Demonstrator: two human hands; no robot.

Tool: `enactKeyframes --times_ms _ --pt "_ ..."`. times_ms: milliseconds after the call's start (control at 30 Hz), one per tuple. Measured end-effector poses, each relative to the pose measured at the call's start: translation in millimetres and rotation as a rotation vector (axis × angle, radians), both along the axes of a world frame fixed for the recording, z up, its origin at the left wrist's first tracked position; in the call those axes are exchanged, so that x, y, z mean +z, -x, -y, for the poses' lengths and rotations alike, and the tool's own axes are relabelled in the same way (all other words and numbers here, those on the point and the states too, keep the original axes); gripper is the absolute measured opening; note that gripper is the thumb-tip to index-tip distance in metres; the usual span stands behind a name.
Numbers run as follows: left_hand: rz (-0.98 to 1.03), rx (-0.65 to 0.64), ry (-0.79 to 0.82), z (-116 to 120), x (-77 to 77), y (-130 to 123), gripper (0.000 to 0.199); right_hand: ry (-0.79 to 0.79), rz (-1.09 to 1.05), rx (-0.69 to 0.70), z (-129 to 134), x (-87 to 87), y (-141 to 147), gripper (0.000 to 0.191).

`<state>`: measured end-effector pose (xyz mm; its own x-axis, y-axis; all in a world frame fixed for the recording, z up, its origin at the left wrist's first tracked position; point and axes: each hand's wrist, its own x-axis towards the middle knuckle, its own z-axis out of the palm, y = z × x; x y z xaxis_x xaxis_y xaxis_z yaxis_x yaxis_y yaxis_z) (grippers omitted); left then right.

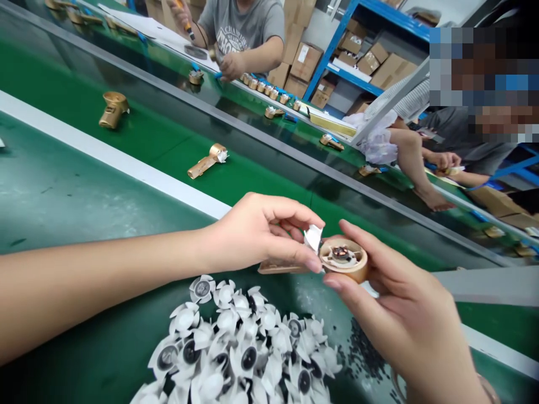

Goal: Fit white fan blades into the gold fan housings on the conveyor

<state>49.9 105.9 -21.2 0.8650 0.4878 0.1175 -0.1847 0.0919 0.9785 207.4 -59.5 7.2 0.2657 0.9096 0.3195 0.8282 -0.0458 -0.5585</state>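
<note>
My left hand (269, 233) pinches a small white fan blade (314, 238) between thumb and fingers, close to the left rim of a gold handheld fan housing (361, 272). My right hand (404, 297) grips the round head of that housing from the right. Its opening faces up and shows a motor with copper windings (342, 254). The housing's handle (280, 267) points left, partly hidden under my left hand. Below my hands lies a pile of white fan blades (248, 336), some with dark round hubs showing.
Small black pieces (366, 350) lie scattered right of the pile. Beyond the white strip (118, 154), the green conveyor (164, 143) carries a gold housing (113, 109) and another with a white blade (208, 161). Across it, a person (244, 39) handles tools; another sits far right.
</note>
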Motion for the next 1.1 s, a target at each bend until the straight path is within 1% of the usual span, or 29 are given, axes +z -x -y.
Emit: enactKeyframes --times_ms 67,200,367,500,667,733,867,1000,1100 --pt "0.010 -0.013 -0.001 0 -3.5 0 0.043 0.019 0.132 0.016 -1 -0.1 1 0.066" --pt "0.036 -0.028 -0.100 -2 -5.5 1 0.044 0.033 0.189 0.014 -2 -0.2 5 0.073" --pt "0.036 -0.071 -0.112 -1 -2.0 2 0.043 0.060 0.219 0.074 -1 3.4 8 0.069" --pt "0.047 -0.079 -0.147 0 -1.6 1 0.040 0.052 0.270 0.131 2 6.1 10 0.064" --pt "0.066 -0.065 -0.181 2 -2.8 3 0.036 0.025 0.277 0.177 2 9.9 14 0.055" --pt "0.066 -0.065 -0.159 4 -2.7 4 0.036 0.014 0.292 0.182 1 11.5 16 0.054" --pt "0.060 -0.092 -0.056 5 -1.0 4 0.037 0.001 0.350 0.174 0 13.7 18 0.056" --pt "0.062 -0.081 -0.006 7 0.9 3 0.036 -0.011 0.396 0.152 2 14.4 20 0.055" --pt "0.085 -0.114 0.045 8 1.1 3 0.037 -0.010 0.398 0.143 4 14.8 21 0.054"
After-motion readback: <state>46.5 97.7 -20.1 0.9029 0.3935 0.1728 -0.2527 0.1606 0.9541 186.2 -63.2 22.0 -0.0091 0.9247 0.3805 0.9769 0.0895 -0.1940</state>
